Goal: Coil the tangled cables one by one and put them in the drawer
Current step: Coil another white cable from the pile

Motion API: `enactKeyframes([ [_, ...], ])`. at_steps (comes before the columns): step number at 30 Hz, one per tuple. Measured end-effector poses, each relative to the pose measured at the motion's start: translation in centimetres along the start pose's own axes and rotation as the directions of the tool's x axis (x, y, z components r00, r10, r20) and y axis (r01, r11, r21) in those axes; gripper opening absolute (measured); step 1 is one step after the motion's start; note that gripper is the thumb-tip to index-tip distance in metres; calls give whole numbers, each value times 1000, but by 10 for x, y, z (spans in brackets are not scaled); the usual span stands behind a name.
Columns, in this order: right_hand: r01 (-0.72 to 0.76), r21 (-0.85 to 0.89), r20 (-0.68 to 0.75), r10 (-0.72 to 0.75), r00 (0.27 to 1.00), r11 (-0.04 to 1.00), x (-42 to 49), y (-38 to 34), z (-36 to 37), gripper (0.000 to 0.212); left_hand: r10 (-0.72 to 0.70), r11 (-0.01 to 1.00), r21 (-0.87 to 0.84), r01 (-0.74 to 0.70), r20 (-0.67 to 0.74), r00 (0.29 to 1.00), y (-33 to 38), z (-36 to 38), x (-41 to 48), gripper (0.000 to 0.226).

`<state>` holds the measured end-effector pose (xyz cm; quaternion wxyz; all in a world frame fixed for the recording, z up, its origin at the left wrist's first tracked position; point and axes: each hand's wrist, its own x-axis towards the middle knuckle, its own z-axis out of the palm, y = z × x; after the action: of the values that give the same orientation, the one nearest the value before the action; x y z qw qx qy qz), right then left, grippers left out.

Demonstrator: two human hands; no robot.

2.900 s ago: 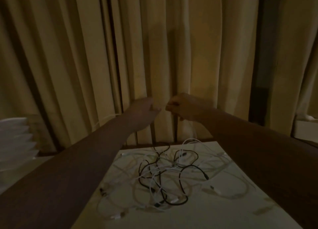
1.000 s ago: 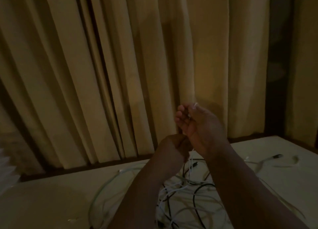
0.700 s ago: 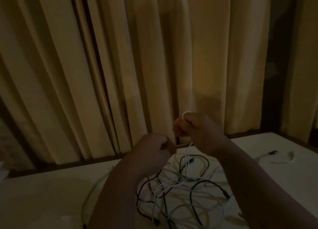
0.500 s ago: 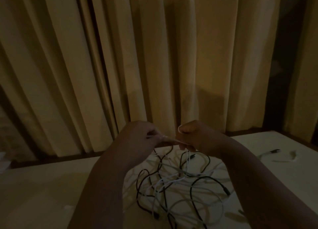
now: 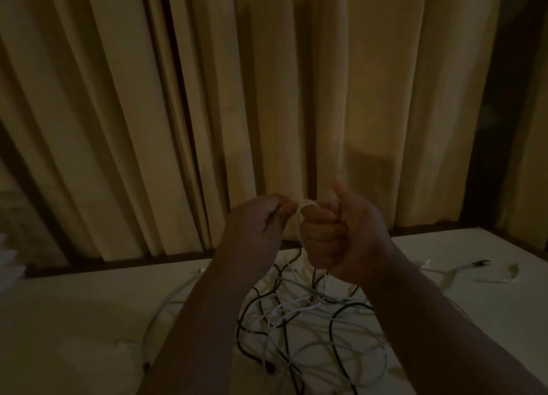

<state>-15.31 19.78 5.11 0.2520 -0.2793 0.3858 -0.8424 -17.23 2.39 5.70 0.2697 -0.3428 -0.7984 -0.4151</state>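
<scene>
**A:** What takes up most of the view?

**B:** A tan curtain (image 5: 267, 98), hanging in deep folds across the whole back, with a dark gap near its right edge.

**A:** And under it?

**B:** A pale counter (image 5: 89, 320), dimly lit. The tangle of cables (image 5: 296, 320) lies on it near the middle, black and white strands looped over one another, between the two forearms.

**A:** The hands?

**B:** Both are raised above the tangle, close together in front of the curtain. The right hand (image 5: 341, 234) is a fist with its thumb sticking up. Its fingers are curled round a white cable (image 5: 300, 216), which arcs over the top of the fist. A strand drops from below the fist into the tangle. The left hand (image 5: 258, 228) pinches that same cable at its fingertips, just beside the fist.

**A:** Anything smaller?

**B:** A stray cable (image 5: 474, 265) with a dark plug lies on the right side of the counter, well apart from the tangle.
</scene>
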Motion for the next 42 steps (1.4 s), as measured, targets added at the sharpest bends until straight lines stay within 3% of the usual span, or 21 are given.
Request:
enactKeyframes([
  [3,159,94,-68,-153,986,983,-1,-1,8,60,-113,961,-250,117,29,993,6,13,-2,28],
  [5,289,196,-123,-269,955,937,-2,-1,14,62,-192,921,-326,213,96,977,10,17,-3,30],
  [9,555,277,-299,-479,826,784,-5,-10,21,63,-266,948,-93,305,295,918,14,14,-4,37],
  [11,653,182,-404,-550,731,735,-8,-16,19,62,-292,941,-50,334,380,878,17,10,-5,36],
  [14,677,-3,-478,-596,646,736,-11,-22,18,65,-287,952,28,304,426,858,23,4,-4,33],
  [18,535,-289,-590,-587,554,794,-3,-25,15,59,-274,961,159,225,455,847,31,-4,-5,24],
  [22,136,-627,-587,-579,566,767,13,-14,4,50,-279,952,239,191,418,865,31,-12,-4,20],
  [24,-124,-842,-476,-616,628,525,8,-4,0,44,-263,949,270,163,395,880,30,-16,-4,22],
  [26,-239,-947,-319,-579,750,212,2,9,-1,41,-231,945,303,119,366,902,29,-20,-3,23],
  [28,-199,-974,-226,-541,810,109,1,18,-1,46,-160,932,361,39,312,937,29,-23,-2,23],
  [30,-174,-982,-189,-515,836,76,3,21,6,48,-27,923,378,-64,230,973,28,-26,-1,23],
  [32,-158,-979,-201,-457,867,131,3,18,11,55,138,924,339,-178,141,980,24,-31,0,22],
  [34,-152,-951,-248,-369,896,270,4,15,14,68,227,927,293,-235,60,972,20,-34,0,14],
  [36,-185,-878,-320,-253,913,442,7,9,16,82,215,946,252,-206,-10,976,17,-36,0,8],
  [38,-185,-724,-372,-150,916,664,7,3,22,80,174,974,161,-162,-64,983,13,-36,1,9],
  [40,-132,-547,-336,-72,939,826,3,-3,24,75,157,985,83,-150,-89,984,8,-33,1,15],
  [42,-91,-393,-226,0,974,915,-1,-6,24,76,134,991,36,-131,-94,987,6,-28,0,20],
])
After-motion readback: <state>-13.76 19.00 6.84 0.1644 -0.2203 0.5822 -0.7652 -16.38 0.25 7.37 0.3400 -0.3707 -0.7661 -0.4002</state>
